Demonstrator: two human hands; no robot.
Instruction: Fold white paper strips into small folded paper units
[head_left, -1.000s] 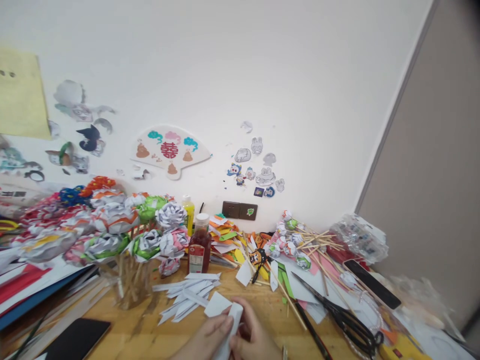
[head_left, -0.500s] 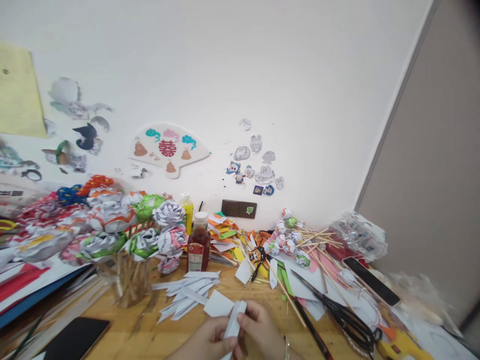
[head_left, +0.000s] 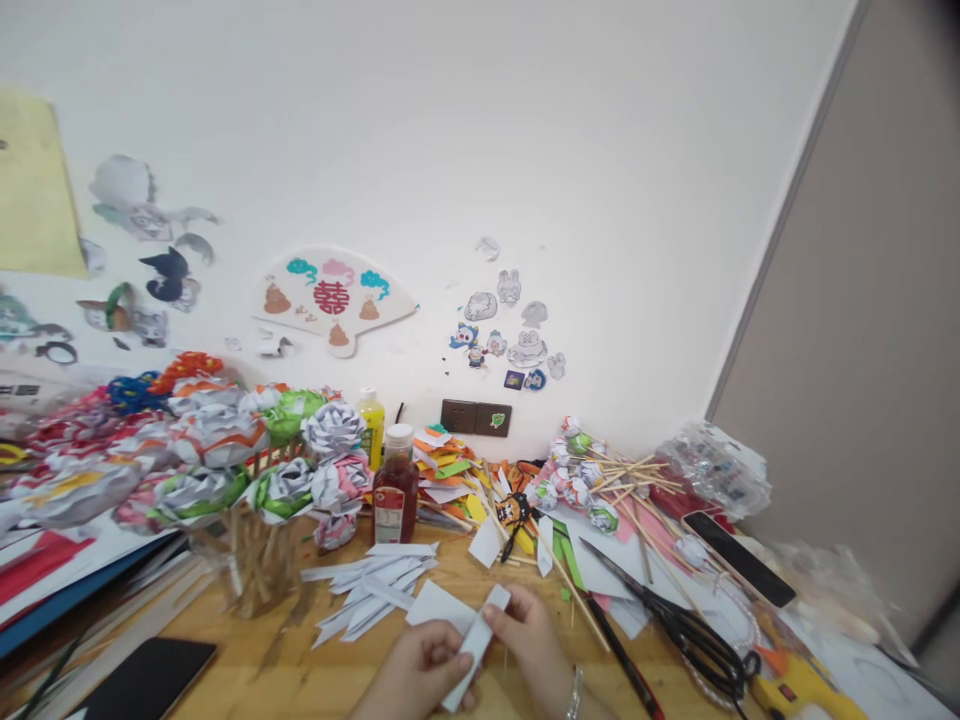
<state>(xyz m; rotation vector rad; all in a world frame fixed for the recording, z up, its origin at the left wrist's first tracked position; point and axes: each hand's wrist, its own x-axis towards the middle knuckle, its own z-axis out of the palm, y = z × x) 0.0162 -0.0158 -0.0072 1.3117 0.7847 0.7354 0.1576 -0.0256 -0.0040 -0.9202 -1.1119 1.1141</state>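
Note:
A narrow folded strip of white paper [head_left: 475, 647] slants between my two hands at the front of the table. My left hand [head_left: 427, 662] pinches its lower end, thumb on top. Around the upper end my right hand [head_left: 523, 632] is closed, its thumb pressing on the paper's face. Just behind the hands lies a flat white paper piece [head_left: 439, 606]. To the left of it spreads a loose pile of folded white paper strips [head_left: 375, 590].
Paper flowers [head_left: 217, 435] on sticks stand in a clear container at left. Behind the strips is a red bottle [head_left: 395, 490]. Black scissors [head_left: 686, 630], a phone [head_left: 739, 558] and a yellow tool [head_left: 806, 690] lie at right, a black flat device [head_left: 150, 678] at front left.
The folded strip has tilted further to the right and shifted slightly that way, with both hands keeping hold. My right hand has moved a little up and right.

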